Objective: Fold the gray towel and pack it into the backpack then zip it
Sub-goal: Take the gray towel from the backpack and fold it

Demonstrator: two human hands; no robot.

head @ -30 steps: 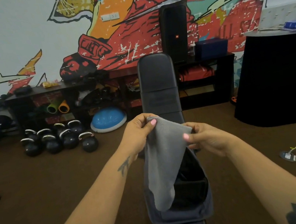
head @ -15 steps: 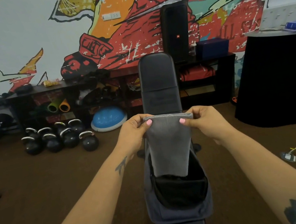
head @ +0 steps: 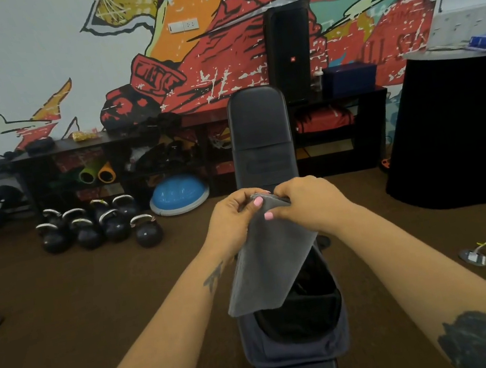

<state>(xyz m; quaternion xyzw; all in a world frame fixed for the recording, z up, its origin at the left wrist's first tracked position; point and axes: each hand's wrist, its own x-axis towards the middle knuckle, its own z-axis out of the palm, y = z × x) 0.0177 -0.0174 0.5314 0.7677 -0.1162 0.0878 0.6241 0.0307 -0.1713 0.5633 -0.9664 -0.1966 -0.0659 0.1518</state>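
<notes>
Backpack (head: 296,350) unzipped on bench (head: 260,136), both hands' fingers (head: 256,203) pinching folded gray towel (head: 269,268) above it

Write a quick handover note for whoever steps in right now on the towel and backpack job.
Left hand: pinching the gray towel at its top edge.
Right hand: pinching the same edge, right beside the left.
Towel: folded to a narrow strip, hanging over the open backpack on the bench.
Done: most of the folding.
Left: lower the towel inside, then zip the backpack.
</notes>
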